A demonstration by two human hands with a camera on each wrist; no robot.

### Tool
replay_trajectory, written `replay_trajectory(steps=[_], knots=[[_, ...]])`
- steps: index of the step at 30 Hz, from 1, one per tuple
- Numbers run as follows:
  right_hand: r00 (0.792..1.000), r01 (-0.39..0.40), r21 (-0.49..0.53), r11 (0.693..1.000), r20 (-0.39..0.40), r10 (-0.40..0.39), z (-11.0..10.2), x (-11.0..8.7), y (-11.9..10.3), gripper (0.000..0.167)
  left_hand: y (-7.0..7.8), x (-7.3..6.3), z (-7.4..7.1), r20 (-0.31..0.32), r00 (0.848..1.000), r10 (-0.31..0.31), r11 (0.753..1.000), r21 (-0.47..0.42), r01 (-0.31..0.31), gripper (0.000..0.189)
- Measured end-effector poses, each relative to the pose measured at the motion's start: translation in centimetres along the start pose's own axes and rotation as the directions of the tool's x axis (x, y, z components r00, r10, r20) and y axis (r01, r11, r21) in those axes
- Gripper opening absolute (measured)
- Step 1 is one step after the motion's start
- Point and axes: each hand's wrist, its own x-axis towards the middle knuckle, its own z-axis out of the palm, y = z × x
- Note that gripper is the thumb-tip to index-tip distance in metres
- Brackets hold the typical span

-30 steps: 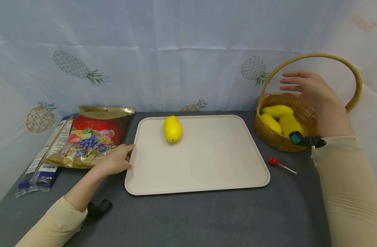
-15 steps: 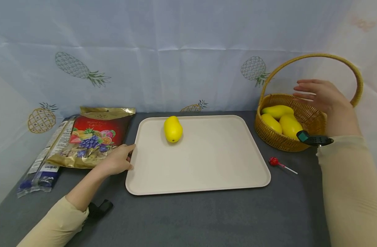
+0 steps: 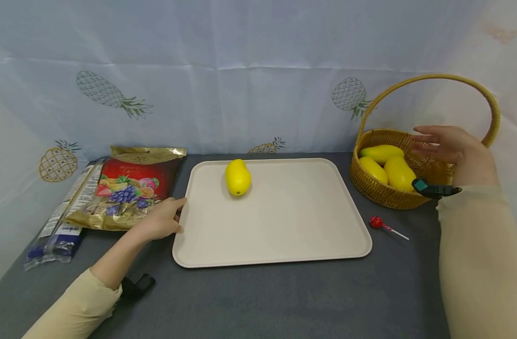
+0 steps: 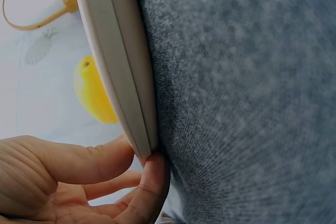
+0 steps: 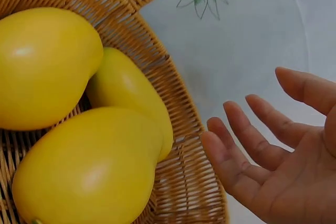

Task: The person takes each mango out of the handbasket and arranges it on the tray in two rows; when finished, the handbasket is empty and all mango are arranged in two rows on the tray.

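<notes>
My left hand (image 3: pixel 158 220) pinches the left edge of a beige rectangular tray (image 3: pixel 284 221); in the left wrist view the thumb (image 4: pixel 86 158) lies against the rim and a finger (image 4: pixel 149 182) sits under it. One yellow mango (image 3: pixel 238 177) lies on the tray, toward the back left. Over the right side of a wicker basket (image 3: pixel 368 192) hovers my right hand (image 3: pixel 453 146), fingers spread and relaxed, holding nothing. Three yellow mangoes (image 5: pixel 86 166) lie in the basket. The right wrist view shows the fingers apart from the fruit.
A red lollipop (image 3: pixel 375 222) with a white stick lies between tray and basket. At the left, a gold and red candy bag (image 3: pixel 127 188) overlaps a blue and clear packet (image 3: pixel 59 240). The basket's tall arched handle (image 3: pixel 428 77) rises around my right hand. A pineapple-print cloth hangs behind.
My right hand has moved to the right and lowered a little over the basket, its fingers still loose. My left hand keeps its place on the tray edge.
</notes>
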Motion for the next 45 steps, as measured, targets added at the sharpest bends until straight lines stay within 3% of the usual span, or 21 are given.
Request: replay_trajectory(steps=[4, 9, 13, 22, 31, 40, 45], knots=[[0.999, -0.039, -0.123, 0.992, 0.028, 0.042, -0.7, 0.3, 0.7, 0.030, 0.0, 0.0, 0.1, 0.000, 1.000, 0.005, 1.000, -0.002, -0.005, 0.079], [0.997, -0.067, -0.188, 0.980, 0.024, 0.073, -1.2, 0.7, 1.7, 0.029, -0.1, 0.1, 0.1, -0.002, 1.000, 0.009, 1.000, 0.002, -0.009, 0.079], [0.996, -0.067, -0.287, 0.956, 0.039, 0.081, -1.5, 1.1, 2.3, 0.022, -0.2, 0.2, 0.1, -0.001, 1.000, 0.009, 1.000, 0.005, -0.009, 0.079], [0.989, -0.067, -0.431, 0.900, 0.093, 0.118, -2.0, 2.1, 3.3, 0.025, -0.1, 0.2, 0.0, -0.002, 1.000, 0.006, 1.000, 0.012, -0.006, 0.078], [0.988, -0.092, -0.465, 0.881, 0.069, 0.139, -1.5, 2.0, 3.4, 0.027, -0.1, 0.3, 0.0, -0.004, 1.000, 0.008, 1.000, 0.019, -0.008, 0.077], [0.975, -0.119, -0.549, 0.828, 0.094, 0.202, -1.2, 2.3, 3.4, 0.019, -0.3, 0.4, 0.1, 0.000, 1.000, 0.006, 1.000, 0.006, -0.006, 0.079], [0.973, -0.132, -0.595, 0.793, 0.074, 0.218, -1.1, 2.6, 3.9, 0.069, -0.4, 0.4, 0.1, -0.004, 1.000, 0.007, 1.000, 0.010, -0.007, 0.079]])
